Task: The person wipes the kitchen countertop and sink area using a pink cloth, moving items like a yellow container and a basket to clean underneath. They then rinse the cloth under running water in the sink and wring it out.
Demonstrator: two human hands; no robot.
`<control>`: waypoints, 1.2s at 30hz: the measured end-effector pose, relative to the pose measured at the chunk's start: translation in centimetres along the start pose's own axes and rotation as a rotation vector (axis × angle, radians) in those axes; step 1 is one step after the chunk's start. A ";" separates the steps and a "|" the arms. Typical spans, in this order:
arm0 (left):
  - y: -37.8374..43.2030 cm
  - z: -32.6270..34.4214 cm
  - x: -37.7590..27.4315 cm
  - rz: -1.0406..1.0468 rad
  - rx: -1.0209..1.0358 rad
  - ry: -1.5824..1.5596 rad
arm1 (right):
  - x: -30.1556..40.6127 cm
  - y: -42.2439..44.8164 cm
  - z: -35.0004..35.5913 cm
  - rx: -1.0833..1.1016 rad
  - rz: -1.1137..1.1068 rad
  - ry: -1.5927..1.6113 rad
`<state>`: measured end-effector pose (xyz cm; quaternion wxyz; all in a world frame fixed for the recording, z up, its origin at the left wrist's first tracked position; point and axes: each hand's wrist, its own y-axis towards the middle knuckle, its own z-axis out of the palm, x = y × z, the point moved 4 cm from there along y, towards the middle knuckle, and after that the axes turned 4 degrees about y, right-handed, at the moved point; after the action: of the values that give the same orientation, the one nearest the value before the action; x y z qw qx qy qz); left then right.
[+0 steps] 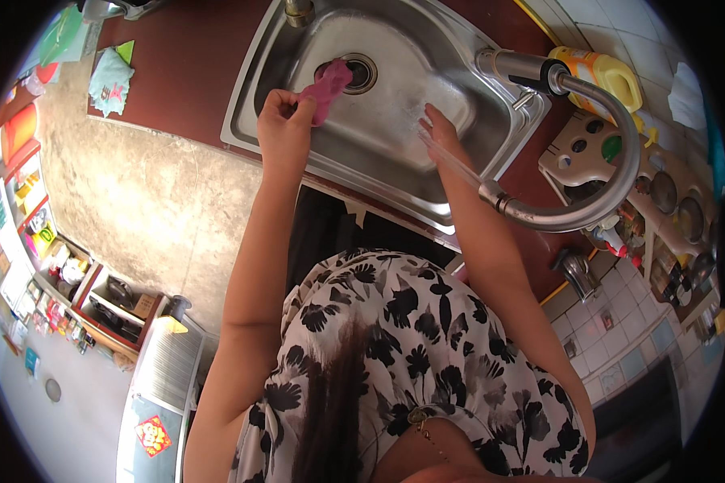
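A crumpled pink cloth (327,90) hangs from my left hand (287,124), pinched between thumb and fingers. It hangs over the left part of the stainless steel sink (393,121) and covers part of the drain (362,73). On the sink's right side my right hand (441,130) holds nothing, its fingers apart. Water (453,162) runs from the curved faucet spout (492,192) onto that hand and splashes into the basin. The faucet body (513,66) is mounted at the sink's right edge.
A yellow plastic jug (610,78) and a beige utensil rack (580,142) stand right of the faucet. A light blue cloth (112,81) lies on the red-brown countertop (175,66) at left. Stocked shelves (36,205) line the far left. A metal fitting (299,12) overhangs the sink's top edge.
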<state>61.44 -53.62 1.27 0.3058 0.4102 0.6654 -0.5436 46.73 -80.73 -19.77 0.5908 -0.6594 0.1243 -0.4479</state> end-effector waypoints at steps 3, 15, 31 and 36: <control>-1.9 0.7 -1.5 -0.056 0.085 -0.066 | -0.7 -1.0 1.3 0.148 0.080 0.085; -5.8 -0.7 -1.0 -0.071 0.307 0.191 | -2.6 9.5 3.9 -0.141 -0.439 -0.525; -7.9 6.7 -3.0 0.204 0.760 0.170 | -0.3 -5.3 -0.3 0.475 -0.138 -0.154; -4.1 7.8 3.7 0.475 0.602 0.633 | 0.2 0.5 -9.5 -0.036 -0.717 -0.806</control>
<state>55.72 -60.71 -1.66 0.0720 0.7655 0.4273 -0.4757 40.00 -87.34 -21.13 0.3902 -0.7902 -0.3377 -0.3307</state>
